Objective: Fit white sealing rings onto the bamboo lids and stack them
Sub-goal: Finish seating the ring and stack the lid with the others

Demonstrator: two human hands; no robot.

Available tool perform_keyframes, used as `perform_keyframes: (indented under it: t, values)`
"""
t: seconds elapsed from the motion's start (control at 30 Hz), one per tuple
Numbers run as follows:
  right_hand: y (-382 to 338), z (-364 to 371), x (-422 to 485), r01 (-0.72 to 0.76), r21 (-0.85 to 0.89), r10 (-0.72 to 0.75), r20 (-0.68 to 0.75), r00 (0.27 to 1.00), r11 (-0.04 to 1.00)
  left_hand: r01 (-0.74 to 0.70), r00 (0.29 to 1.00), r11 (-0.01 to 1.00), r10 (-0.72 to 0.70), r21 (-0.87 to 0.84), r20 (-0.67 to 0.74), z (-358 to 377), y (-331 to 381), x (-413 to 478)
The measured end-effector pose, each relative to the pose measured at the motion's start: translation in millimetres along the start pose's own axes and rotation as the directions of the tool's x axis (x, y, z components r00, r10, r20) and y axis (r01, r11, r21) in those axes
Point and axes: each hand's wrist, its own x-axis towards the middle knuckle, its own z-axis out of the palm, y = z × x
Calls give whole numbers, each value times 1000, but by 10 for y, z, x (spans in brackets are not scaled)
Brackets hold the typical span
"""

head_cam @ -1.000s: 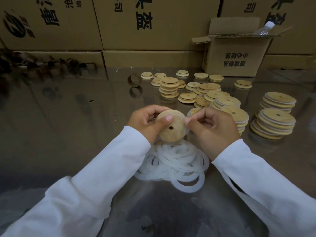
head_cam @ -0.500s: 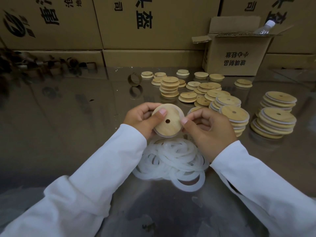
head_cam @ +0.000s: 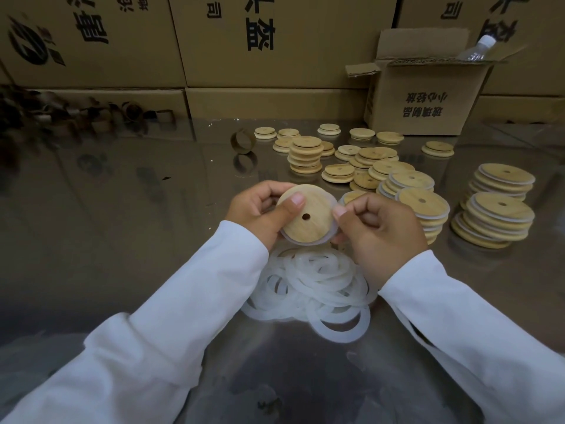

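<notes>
- Starting at the worktop's (head_cam: 122, 209) far-left edge: a jumble of brown card tubes (head_cam: 101, 120) sits against the big boxes (head_cam: 275, 41) that wall off the back. It's too dark there to count them.
- A lone tube (head_cam: 243, 142) lies on its side toward the back edge, just left of the loose lids.
- Left hand (head_cam: 260, 209) is up over the middle of the worktop, gripping the lid (head_cam: 308, 221), with the thumb flat on its face near the top-left rim and the fingers curled behind.
- The lid is held off the surface, face tilted toward the camera, with a small hole in the centre.
- A ring (head_cam: 329, 237) is round the lid, and its white edge peeks out along the bottom and right rim.
- The ring pile (head_cam: 312, 286) lies on the worktop right under the hands, all overlapping. One ring sticks out toward the front edge.
- Bare lids (head_cam: 305, 154) sit back of the hands, one short stack plus singles and pairs scattered toward the back edge.
- Right hand (head_cam: 382, 231) pinches the ring at the lid's right rim between thumb and forefinger, with the other fingers curled in.
- Ringed stacks (head_cam: 495, 218) stand right of that hand. There are two just beside it and two more nearer the right edge, with white showing between the layers.
- A small box (head_cam: 428, 99) sits open in the back-right corner, and a clear bottle (head_cam: 477, 48) pokes out of its top.
</notes>
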Motion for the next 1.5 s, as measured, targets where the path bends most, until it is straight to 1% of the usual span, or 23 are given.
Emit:
perform_keyframes:
  t: [0.2, 0.37, 0.6, 0.77, 0.93, 1.13, 1.33, 1.5]
  values:
    - [13, 5, -7, 20, -57, -21, -15, 1000, 998, -22, 1000, 1000, 22, 19, 8, -13, 1, 7]
    - [24, -13, 26, 4, -51, -4, -11, 1000, 999, -17, 1000, 1000, 17, 13, 9, 1, 16, 7]
    - [-15, -20, 9, 15, 6, -15, 30, 999, 1000, 8, 1000, 1000, -8, -5, 1, -23, -4, 20]
    - [-11, -27, 10, 33, 39, -34, 40, 999, 999, 105, 993, 987, -97, -119, 72, -33, -8, 33]
    - [-5, -40, 24, -9, 81, 4, 57, 998, 997, 151, 984, 979, -136, -135, 113, -67, 9, 43]
    - [19, -40, 38, -107, 118, 100, 67, 993, 987, 107, 991, 988, -97, -110, 96, -65, 12, 27]
    - [16, -40, 31, -96, 71, 92, 55, 994, 993, 44, 997, 999, -43, -18, 61, -60, 17, 22]
    - [-1, -34, 12, -98, 127, 89, 80, 993, 987, 27, 998, 1000, -27, 6, 64, -63, 26, 12]
